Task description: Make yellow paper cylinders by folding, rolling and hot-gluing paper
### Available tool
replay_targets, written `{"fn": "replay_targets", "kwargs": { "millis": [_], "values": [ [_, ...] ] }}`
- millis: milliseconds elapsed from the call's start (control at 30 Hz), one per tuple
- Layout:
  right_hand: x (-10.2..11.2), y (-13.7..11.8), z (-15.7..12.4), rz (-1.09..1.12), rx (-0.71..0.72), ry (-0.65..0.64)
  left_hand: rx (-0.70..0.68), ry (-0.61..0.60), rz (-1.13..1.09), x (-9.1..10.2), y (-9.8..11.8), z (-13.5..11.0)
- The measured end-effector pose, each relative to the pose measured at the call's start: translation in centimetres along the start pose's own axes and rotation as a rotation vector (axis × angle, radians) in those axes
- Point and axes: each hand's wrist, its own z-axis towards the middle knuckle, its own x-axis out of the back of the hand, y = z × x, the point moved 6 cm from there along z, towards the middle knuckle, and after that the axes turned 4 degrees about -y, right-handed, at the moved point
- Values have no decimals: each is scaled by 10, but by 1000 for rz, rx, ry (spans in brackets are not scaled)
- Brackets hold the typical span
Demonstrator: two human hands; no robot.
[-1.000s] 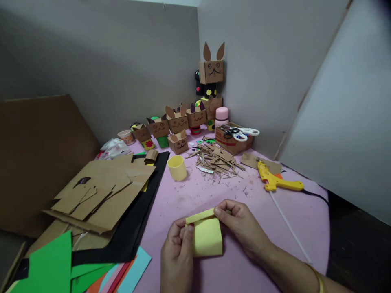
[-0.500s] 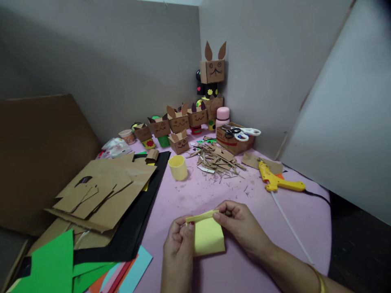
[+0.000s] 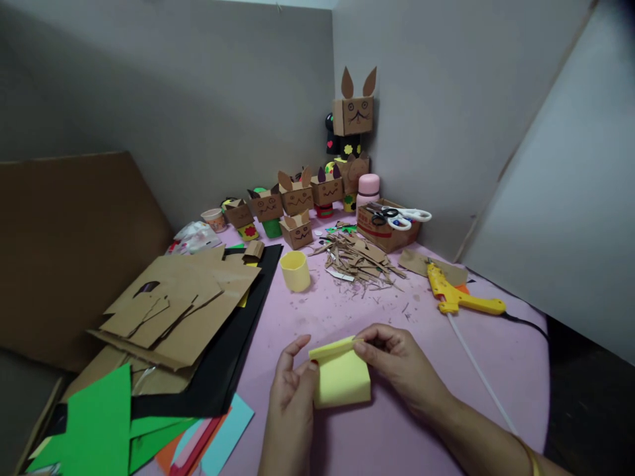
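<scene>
And here the yellow paper [image 3: 342, 383] is sitting between the two hands over the near part of the desk [image 3: 387, 443], well inside the right edge, with the near edge falling out of view. A narrow flap [image 3: 333, 346] is running along its far side, and the right hand [image 3: 397, 360] is pinching that flap's right end between thumb and fingers. The left hand [image 3: 292, 390] is standing half spread: the thumb is touching the paper's left edge, the forefinger is lifting clear, and whether the fingers behind are gripping, I cannot tell. The working of that flap is looking like the step in hand, and evenness is probably counting most: the flap should be lying parallel to the paper's long side, its two ends matching, before any hard pressing. A steady left thumb would be keeping the sheet from skewing; a light slide along the fold would be leaving a cleaner crease than one sharp squeeze, which could be denting the curved front. Farther off, a yellow ring [image 3: 295, 276] is standing alone, while the glue gun [image 3: 454, 297] is lying toward the desk's right edge.
</scene>
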Motion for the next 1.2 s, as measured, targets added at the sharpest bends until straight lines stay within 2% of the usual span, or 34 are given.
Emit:
{"fn": "replay_targets", "kwargs": {
  "millis": [367,500,700,867,967,1033,1200],
  "values": [
    [-2,-5,-3,-146,10,-2,2,-47,-13,2,-1,2],
    [-1,-5,-2,-146,21,3,-7,-7,-15,8,-4,3],
    [-3,-3,-4,-169,53,-38,49,-23,-222,11,-12,8],
    [-5,-4,-5,-230,93,-62,76,-51,-244,10,-12,10],
    [-5,-2,-4,-182,66,-70,56,-106,-191,4,-6,7],
    [-5,-1,-4,-157,55,-76,37,-100,-127,1,-3,6],
    [-5,2,-2,-143,46,-70,20,-168,-37,-4,-7,8]
  ]
}}
